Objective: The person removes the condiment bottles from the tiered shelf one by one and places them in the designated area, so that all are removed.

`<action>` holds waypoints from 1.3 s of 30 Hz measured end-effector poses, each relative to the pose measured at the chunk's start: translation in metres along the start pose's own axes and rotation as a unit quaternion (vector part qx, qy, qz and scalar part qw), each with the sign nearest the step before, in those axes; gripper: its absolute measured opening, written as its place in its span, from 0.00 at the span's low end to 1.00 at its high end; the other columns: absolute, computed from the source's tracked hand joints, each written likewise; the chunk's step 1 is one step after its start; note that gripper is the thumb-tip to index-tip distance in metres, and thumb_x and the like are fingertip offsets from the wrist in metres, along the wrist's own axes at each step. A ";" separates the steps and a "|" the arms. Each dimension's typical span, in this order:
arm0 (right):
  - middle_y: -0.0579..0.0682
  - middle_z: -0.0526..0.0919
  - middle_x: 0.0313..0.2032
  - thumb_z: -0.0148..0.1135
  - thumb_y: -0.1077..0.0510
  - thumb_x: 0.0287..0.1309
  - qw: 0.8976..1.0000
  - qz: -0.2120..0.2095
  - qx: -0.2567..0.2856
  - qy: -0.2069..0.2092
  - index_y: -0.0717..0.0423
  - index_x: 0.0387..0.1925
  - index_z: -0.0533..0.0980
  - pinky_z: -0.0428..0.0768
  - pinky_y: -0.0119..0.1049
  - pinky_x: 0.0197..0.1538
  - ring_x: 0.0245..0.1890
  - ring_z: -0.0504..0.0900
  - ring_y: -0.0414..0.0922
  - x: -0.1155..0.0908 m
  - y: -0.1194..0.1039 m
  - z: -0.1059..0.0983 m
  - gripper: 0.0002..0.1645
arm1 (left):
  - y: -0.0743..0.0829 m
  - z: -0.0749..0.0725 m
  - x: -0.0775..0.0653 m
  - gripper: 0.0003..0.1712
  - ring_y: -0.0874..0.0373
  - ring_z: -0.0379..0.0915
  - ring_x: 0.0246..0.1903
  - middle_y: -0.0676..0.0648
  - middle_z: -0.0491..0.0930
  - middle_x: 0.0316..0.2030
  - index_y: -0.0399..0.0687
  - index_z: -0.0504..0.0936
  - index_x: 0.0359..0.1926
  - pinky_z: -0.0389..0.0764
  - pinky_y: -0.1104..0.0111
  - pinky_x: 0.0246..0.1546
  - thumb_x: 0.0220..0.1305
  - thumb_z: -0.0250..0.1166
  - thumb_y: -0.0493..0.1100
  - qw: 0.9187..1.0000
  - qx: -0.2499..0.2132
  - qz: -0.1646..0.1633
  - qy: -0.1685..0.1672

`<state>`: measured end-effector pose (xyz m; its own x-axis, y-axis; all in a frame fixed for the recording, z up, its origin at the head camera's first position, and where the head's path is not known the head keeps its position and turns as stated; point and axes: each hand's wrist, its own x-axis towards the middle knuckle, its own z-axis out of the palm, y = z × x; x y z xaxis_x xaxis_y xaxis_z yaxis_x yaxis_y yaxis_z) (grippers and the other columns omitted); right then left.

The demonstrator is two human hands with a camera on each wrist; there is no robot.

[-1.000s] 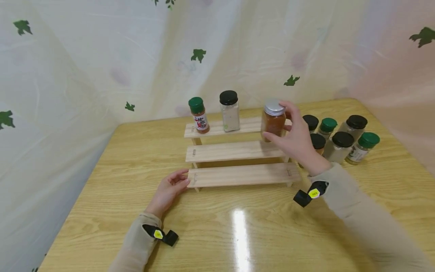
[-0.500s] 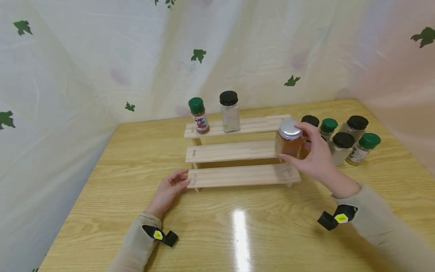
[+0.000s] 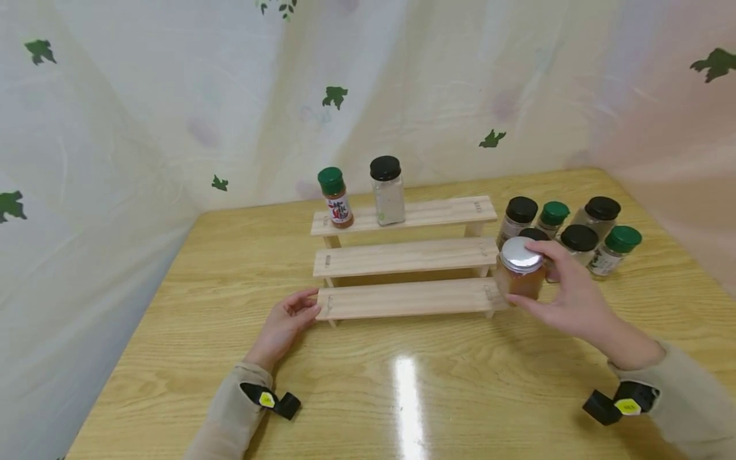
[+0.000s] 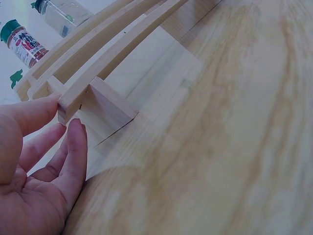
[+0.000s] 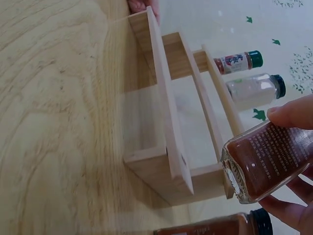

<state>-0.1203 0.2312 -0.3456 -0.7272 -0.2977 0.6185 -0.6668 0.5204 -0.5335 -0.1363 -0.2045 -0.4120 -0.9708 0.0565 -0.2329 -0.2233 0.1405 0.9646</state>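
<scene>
My right hand grips a square glass spice jar with a silver lid and reddish-brown contents. It is held off the right end of the three-tier wooden rack. In the right wrist view the jar is tilted, its glass base toward the rack, with white print on its side. At the rack's front left corner, my left hand pinches the end of the lowest shelf, thumb against the board's edge in the left wrist view. A green-capped spice bottle and a black-capped jar stand on the top shelf.
Right of the rack several spice jars stand close together, among them a black-capped jar and a green-capped bottle. One black-capped jar with reddish contents lies just below the held jar in the right wrist view. A curtain hangs behind the table.
My right hand has carried the silver-lidded spice jar from above the top shelf rightward and toward me, beyond the rack's right end. My left hand has stayed at the rack's corner.
</scene>
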 end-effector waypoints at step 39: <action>0.47 0.68 0.51 0.78 0.73 0.26 0.989 0.136 -0.043 -0.034 0.63 0.59 0.62 0.67 0.09 0.38 0.48 0.59 0.15 -0.044 0.031 -0.010 0.53 | -0.001 -0.001 0.001 0.25 0.68 0.71 0.35 0.51 0.72 0.39 0.33 0.68 0.63 0.77 0.78 0.38 0.64 0.58 0.32 1.000 0.004 -0.003 0.000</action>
<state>-0.1074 0.2684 -0.3842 -0.8888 -0.1900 0.4171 -0.4314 0.6541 -0.6214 -0.1370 -0.2054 -0.4127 -0.9694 0.0566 -0.2390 -0.2286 0.1483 0.9621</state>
